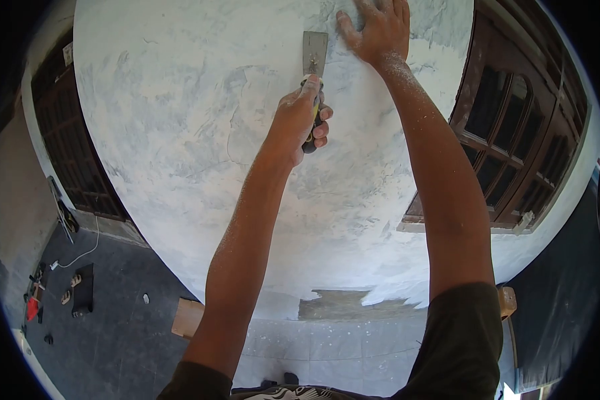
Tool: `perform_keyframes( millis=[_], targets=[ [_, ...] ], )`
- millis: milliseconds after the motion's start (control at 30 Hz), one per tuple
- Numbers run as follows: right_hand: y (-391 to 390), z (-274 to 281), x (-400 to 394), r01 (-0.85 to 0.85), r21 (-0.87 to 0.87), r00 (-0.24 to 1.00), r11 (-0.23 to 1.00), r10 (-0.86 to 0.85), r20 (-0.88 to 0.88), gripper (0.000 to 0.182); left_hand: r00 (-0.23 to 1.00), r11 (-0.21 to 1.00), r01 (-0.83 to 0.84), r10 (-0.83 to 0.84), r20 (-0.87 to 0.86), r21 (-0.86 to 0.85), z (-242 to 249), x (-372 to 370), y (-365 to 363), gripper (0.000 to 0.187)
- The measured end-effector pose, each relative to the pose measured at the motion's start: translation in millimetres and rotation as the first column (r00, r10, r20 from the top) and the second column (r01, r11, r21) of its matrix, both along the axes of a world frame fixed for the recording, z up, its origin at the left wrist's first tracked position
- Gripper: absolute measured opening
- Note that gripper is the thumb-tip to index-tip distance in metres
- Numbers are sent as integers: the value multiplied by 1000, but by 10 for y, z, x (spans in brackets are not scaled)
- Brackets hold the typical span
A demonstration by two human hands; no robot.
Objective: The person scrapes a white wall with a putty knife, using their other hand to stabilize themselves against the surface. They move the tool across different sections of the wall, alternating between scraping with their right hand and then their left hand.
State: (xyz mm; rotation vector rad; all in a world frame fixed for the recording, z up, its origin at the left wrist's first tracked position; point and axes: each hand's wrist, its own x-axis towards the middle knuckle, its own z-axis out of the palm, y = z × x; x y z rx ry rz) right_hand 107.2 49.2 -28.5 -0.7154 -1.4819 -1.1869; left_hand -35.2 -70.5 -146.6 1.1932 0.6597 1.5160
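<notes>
Against the wall point(200, 133), near its top edge, the left hand point(299, 123) was closed around the handle of a scraper point(313, 67), blade pressed flat to the white plaster. Just beside the blade, the right hand point(379, 30) lay spread, palm on the wall. Both forearms were dusted white. Dark wooden windows point(513, 133) flanked the wall at the right edge.

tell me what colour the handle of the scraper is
Black with a yellow-green strip, seen in the head view; the left hand covers most of the scraper handle.
</notes>
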Motion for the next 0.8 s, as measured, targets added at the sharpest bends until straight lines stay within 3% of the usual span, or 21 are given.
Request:
perform_keyframes(
  millis=[167, 800],
  targets=[
    [8, 10, -3, 3, 1, 1000, 1000, -3, -12, 68, 1000, 999, -7, 8, -1, 45, 263, -47, 101, 36],
    [2, 36, 13, -36, 36, 999, 999, 37, -13, 69, 1000, 1000, 5, -4, -23, 14, 61, -60, 54, 34]
  ],
)
